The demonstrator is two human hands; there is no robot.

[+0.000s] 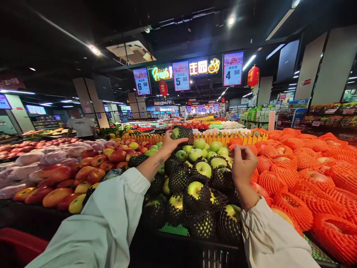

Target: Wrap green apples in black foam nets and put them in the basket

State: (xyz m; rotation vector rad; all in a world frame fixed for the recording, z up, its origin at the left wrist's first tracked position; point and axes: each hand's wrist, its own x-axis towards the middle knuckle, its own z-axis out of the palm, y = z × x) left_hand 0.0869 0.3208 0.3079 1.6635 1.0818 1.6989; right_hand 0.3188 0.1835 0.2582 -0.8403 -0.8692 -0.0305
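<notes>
My left hand [170, 143] is raised over the fruit display and grips a green apple in a black foam net [182, 134]. My right hand [243, 163] hovers above the pile with its fingers curled in; nothing is visible in it. Below both hands lies a heap of green apples [199, 169], many wrapped in black netting [178, 178]. Pale sleeves cover both of my forearms.
Red and yellow apples [92, 167] fill the bin to the left, fruit in orange foam nets [304, 175] the bin to the right. A low yellow fence [220, 138] divides the back. A person in a white shirt [80, 125] stands far left. Price signs [181, 75] hang overhead.
</notes>
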